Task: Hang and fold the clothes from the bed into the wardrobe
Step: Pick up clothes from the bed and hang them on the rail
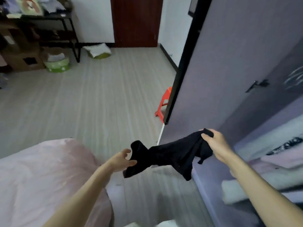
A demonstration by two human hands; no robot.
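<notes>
One garment in play: a small black soft fabric garment (172,154), held in the air at lower centre of the frame, stretched between both my hands above the floor gap between bed and wardrobe. Can't tell what kind of garment it is, too bunched.

My right hand (216,145) is closed, fist bunched around the garment's right end, right of centre. My left hand (122,161) has curled, half-open fingers; the thumb and fingertips touch the garment's left end, but I can't tell whether that is a firm pinch or only contact. The rest of the cloth sags between and below the hands.

One bed with a pale pink cover (45,177), lower left, nothing lying on the visible part. One wardrobe with a grey-lilac sliding door and black edge frame (237,71), right side; its glossy face reflects the room. One dark lever handle shape (257,85) shows on that surface.

Around:
- One orange plastic stool (164,104), mid frame, half hidden behind the door's black edge.
- One dark red-brown wooden door (136,22), top centre, closed.
- One black metal-frame table (62,20), upper left, cluttered on top; cardboard boxes (21,53) beneath it.
- One green round tub (57,64) on the floor beside the boxes.
- One crumpled white and yellow-green bag (98,51) on the light wood-plank floor (82,104).
</notes>
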